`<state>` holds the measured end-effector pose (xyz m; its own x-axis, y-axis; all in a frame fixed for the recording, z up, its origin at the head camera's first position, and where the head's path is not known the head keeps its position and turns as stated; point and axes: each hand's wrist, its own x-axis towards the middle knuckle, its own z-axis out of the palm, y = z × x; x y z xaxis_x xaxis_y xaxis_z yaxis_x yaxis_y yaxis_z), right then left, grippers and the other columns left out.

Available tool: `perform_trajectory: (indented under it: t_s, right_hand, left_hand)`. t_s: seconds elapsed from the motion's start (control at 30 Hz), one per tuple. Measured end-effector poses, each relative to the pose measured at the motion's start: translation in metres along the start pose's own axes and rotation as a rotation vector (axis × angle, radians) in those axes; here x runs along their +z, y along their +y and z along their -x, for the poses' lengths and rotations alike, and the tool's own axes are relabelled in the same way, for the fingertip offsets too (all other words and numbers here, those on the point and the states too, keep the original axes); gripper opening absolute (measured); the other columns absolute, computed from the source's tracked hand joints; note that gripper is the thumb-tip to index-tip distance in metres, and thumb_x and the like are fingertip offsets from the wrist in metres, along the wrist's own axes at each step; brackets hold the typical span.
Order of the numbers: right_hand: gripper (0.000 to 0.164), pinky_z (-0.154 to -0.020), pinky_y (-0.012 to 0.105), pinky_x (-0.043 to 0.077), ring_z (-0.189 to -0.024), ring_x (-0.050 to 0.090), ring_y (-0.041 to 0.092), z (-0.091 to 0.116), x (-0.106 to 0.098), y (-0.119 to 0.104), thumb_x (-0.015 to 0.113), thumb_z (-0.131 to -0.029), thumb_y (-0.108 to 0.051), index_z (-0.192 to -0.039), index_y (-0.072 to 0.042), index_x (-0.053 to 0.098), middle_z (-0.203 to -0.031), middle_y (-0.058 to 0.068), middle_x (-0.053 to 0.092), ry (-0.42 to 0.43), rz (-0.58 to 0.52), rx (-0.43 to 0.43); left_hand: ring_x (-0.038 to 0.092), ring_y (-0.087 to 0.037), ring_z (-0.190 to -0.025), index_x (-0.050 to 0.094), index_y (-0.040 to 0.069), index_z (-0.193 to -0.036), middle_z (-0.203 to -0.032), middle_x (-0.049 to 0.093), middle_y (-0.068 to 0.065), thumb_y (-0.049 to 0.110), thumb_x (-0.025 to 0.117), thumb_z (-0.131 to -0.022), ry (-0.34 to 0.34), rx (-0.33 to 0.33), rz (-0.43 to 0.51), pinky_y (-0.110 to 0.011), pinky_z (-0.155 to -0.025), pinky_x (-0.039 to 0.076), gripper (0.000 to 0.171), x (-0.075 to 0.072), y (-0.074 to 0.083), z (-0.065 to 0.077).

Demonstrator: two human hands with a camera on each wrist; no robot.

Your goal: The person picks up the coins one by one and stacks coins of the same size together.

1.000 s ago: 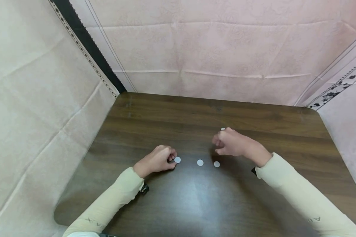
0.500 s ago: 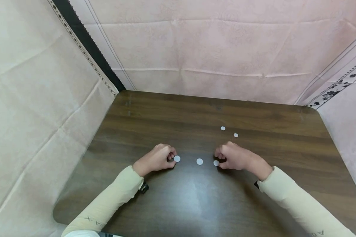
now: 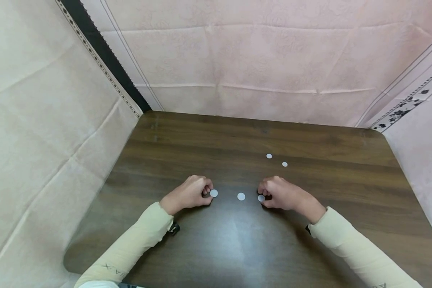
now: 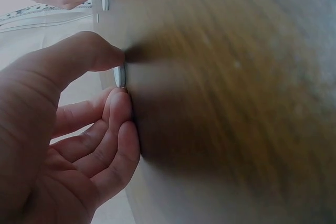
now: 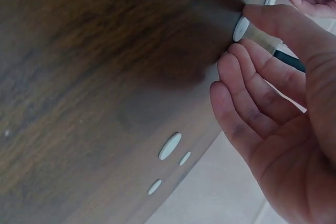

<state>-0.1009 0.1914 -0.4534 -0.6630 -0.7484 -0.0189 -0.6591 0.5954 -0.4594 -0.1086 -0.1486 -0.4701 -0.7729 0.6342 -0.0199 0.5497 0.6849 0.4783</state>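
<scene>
Left of centre on the brown wooden table (image 3: 187,148), my left hand (image 3: 192,192) pinches a small flat white disc (image 3: 214,193) between thumb and fingers. The left wrist view shows this disc (image 4: 119,75) lying low at the tabletop, its edges between thumb and fingertip. To the right, my right hand (image 3: 286,194) holds another white disc (image 3: 261,198) the same way; in the right wrist view that disc (image 5: 241,28) sits between thumb and fingertips. One more white disc (image 3: 241,196) lies flat between the two hands, roughly in line with the held ones.
Farther back lie two white discs, a left one (image 3: 269,156) and a right one (image 3: 285,164). The right wrist view adds a larger-looking disc (image 5: 170,146) close by, hidden in the head view. Pale patterned cloth (image 3: 259,64) hangs behind the table and along its sides.
My right hand has come down from above the table toward me and taken hold of the rightmost disc in the row, uncovering the two back discs. The left hand stays at its disc.
</scene>
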Motion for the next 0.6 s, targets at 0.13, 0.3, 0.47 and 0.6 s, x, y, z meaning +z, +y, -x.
perform_trajectory:
  t_s: [0.13, 0.3, 0.47, 0.6]
  right_hand:
    - [0.008, -0.065, 0.024, 0.051, -0.073, 0.059, 0.013, 0.002, 0.0, 0.0, 0.077, -0.086, 0.0, -0.088, -0.006, 0.072, -0.081, 0.003, 0.064, 0.007, 0.011, -0.009]
    - [0.008, -0.067, 0.026, 0.055, -0.075, 0.064, 0.015, 0.003, 0.001, -0.001, 0.078, -0.086, 0.0, -0.09, -0.005, 0.073, -0.084, 0.005, 0.067, 0.017, 0.021, -0.014]
    - [0.007, -0.068, 0.026, 0.057, -0.076, 0.067, 0.016, 0.005, 0.002, -0.002, 0.079, -0.087, -0.001, -0.091, -0.004, 0.075, -0.085, 0.006, 0.069, 0.025, 0.023, -0.01]
    - [0.006, -0.067, 0.025, 0.057, -0.076, 0.067, 0.015, 0.005, 0.003, -0.001, 0.079, -0.087, -0.001, -0.092, -0.004, 0.076, -0.085, 0.006, 0.069, 0.032, 0.019, -0.01]
  left_hand:
    - [0.062, -0.005, -0.078, 0.073, 0.01, -0.093, -0.085, 0.068, 0.005, 0.019, 0.083, -0.084, -0.003, -0.01, -0.013, -0.02, -0.073, 0.053, 0.016, -0.001, 0.001, 0.0]
    - [0.063, -0.007, -0.08, 0.074, 0.009, -0.095, -0.088, 0.069, 0.002, 0.022, 0.083, -0.083, 0.003, -0.029, -0.029, -0.02, -0.073, 0.053, 0.02, -0.006, 0.003, -0.001]
    - [0.061, -0.01, -0.081, 0.075, 0.006, -0.099, -0.091, 0.068, -0.002, 0.022, 0.08, -0.086, 0.018, 0.009, -0.066, -0.026, -0.077, 0.055, 0.021, -0.011, 0.016, -0.009]
    - [0.06, -0.013, -0.081, 0.075, 0.005, -0.101, -0.092, 0.067, -0.004, 0.021, 0.079, -0.088, 0.011, 0.067, -0.101, -0.031, -0.079, 0.056, 0.022, -0.013, 0.034, -0.022]
